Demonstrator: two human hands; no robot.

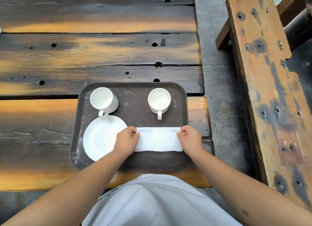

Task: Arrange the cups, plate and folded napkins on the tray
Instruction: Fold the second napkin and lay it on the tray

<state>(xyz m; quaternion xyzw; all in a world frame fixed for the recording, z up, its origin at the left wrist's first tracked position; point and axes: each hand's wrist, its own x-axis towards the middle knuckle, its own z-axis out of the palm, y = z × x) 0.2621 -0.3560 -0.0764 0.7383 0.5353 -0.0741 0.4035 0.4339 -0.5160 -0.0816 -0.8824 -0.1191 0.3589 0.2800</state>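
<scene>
Pinching a white folded napkin (158,139) at both short ends, the person works at the near right of the brown tray (135,165): left hand (127,138) clamped on the nine o'clock end, right hand (190,138) clamped on the three o'clock end, fingers curled over the edges, the sheet stretched flat between them on the tray floor. It looks soft and feather-light, so it should sag or unfold if held by one corner; gripping both ends, as now, seems the sound way to handle it. Just left of the napkin sits the white plate (99,138), the left hand overlapping its three o'clock rim. Farther off, at eleven o'clock on the tray, stands the left cup (103,100), handle toward the plate; at one o'clock, the right cup (159,100), well apart. Both look hard, breakable, best lifted by handle. Beyond runs the plank table (101,48).
</scene>
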